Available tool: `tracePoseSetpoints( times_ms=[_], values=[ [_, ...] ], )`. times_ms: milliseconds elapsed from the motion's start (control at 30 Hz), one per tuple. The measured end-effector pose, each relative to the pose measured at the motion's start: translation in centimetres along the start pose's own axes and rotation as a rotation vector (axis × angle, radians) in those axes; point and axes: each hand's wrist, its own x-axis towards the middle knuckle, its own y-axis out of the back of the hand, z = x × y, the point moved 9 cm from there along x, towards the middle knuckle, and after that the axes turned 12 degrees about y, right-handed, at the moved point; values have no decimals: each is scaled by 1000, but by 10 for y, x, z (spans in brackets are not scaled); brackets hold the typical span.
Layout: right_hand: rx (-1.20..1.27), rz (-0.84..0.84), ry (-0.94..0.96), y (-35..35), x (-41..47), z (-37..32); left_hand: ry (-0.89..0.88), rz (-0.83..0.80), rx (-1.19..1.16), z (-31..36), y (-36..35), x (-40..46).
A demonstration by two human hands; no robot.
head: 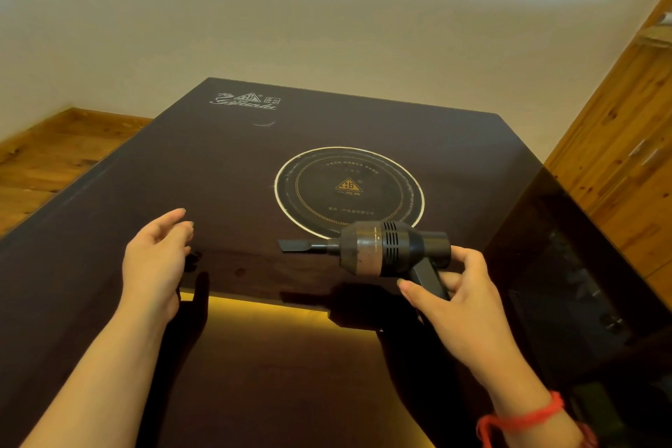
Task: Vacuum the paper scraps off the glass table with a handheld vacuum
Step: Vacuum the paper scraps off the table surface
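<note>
Handheld vacuum (389, 247), small, black, pistol-shaped with a flat crevice nozzle (296, 245), sits in the right hand (458, 298), fingers wrapped on the angled grip. Body held level above the near-centre of the dark glossy glass table (145, 171), nozzle pointing left, tip just off the surface as far as I can tell, likely so it can sweep low across the glass. Left hand (154, 258) hovers open and holds nothing, fingers loosely spread, near the left of the nozzle, probably ready to steady or herd scraps. White-ringed round burner mark (349, 189) lies just beyond the vacuum. No paper scraps clearly visible; a faint pale smear (263, 123) far-left of the ring, too small to tell. Judgement: table looks nearly clean, task late or between passes. Red string bracelet (523, 418) on right wrist. Wooden floor (47, 153) at left.
</note>
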Motion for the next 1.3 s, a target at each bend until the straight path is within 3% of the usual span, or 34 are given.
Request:
tracePoseSetpoints(
  times_ms=[1300],
  values=[
    [-243, -36, -20, -28, 14, 6, 1, -5, -19, -3, 0, 3]
  ],
)
